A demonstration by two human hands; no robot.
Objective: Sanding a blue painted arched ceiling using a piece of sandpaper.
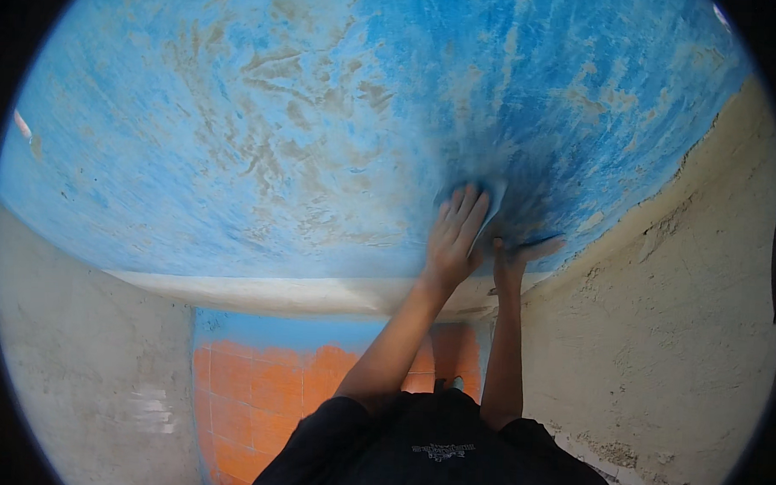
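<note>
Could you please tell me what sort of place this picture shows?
Probably a room under renovation, though I cannot be certain. The blue wall is patchy, the right-hand wall is bare and rough, and the orange tiled floor carries a blue, dust-like layer near the blue wall.

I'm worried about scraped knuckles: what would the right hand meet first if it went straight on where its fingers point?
The right hand points rightward across the blue surface, so probably the rough tan wall, though depth and contact are unclear.
</note>
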